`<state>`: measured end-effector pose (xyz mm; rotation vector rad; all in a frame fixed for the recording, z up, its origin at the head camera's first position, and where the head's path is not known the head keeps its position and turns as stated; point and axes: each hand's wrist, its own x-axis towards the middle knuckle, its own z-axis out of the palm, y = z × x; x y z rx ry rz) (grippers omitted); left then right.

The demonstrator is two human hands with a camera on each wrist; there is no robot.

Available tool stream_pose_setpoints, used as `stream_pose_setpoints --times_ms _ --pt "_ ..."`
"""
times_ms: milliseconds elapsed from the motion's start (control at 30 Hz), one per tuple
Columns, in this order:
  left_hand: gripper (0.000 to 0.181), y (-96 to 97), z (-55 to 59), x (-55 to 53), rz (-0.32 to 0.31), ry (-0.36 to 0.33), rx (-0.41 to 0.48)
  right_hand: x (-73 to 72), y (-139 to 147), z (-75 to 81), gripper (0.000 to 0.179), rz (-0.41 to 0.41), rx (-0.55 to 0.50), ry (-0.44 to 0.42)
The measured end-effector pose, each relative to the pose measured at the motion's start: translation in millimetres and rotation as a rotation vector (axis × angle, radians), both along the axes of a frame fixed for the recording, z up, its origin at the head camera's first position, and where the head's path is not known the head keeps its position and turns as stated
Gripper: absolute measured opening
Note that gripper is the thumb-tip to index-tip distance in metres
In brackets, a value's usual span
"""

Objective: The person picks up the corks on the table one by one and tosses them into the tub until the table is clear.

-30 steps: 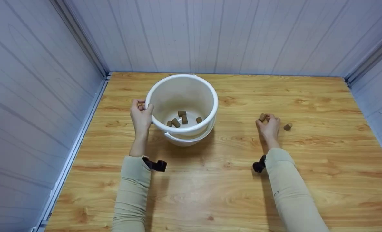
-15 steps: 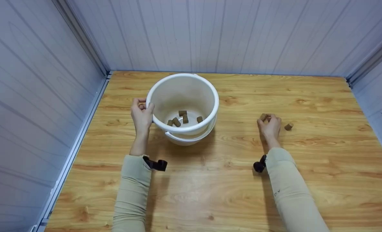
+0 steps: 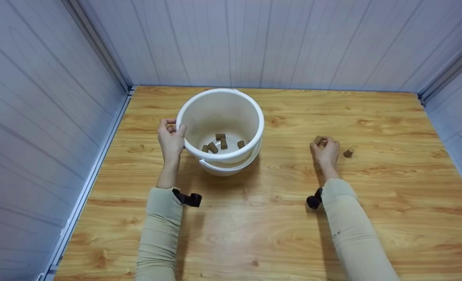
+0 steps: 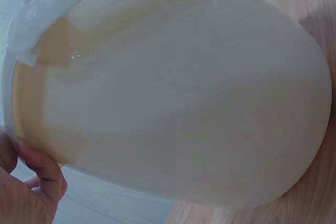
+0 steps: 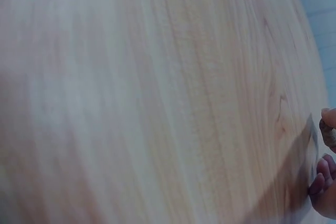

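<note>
A white bucket (image 3: 220,157) stands on the wooden table, its handle hanging down at the front. My left hand (image 3: 171,141) grips the bucket's left rim, thumb over the edge. Inside the bucket lie several brown corks (image 3: 223,143). Further right, my right hand (image 3: 327,154) pinches a cork (image 3: 318,139) between thumb and fingers, close over the table. Another cork (image 3: 348,152) stands on the table just right of that hand. In the left wrist view the bucket's outer wall (image 4: 184,93) fills most of the picture. In the right wrist view the held cork (image 5: 328,134) shows at the right edge.
The wood-grain table (image 3: 246,238) is bounded by pale panel walls, a back wall (image 3: 246,43) and one on each side. A metal frame strip (image 3: 86,179) runs along the left edge. Black wrist cameras (image 3: 313,200) sit on both wrists.
Almost nothing differs. The right hand's fingertips and the pinched cork have shifted up very slightly; the left hand stays on the bucket rim.
</note>
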<state>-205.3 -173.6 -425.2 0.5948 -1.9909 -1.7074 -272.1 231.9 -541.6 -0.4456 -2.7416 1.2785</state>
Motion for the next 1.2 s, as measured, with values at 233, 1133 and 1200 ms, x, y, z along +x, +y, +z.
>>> stream_pose_setpoints --times_ms 233,1133,1200 --pt "0.018 0.7 1.1 0.9 -0.001 -0.007 0.011 -0.2 -5 0.0 0.043 0.008 -0.025 0.032" --pt "0.017 0.5 0.5 -0.5 0.008 0.013 0.012 -1.6 -44 37.8 0.038 0.162 -0.078 0.304" --pt "0.018 0.6 0.0 -0.8 0.007 0.014 0.012 -0.8 -47 40.8 0.037 0.169 -0.082 0.32"
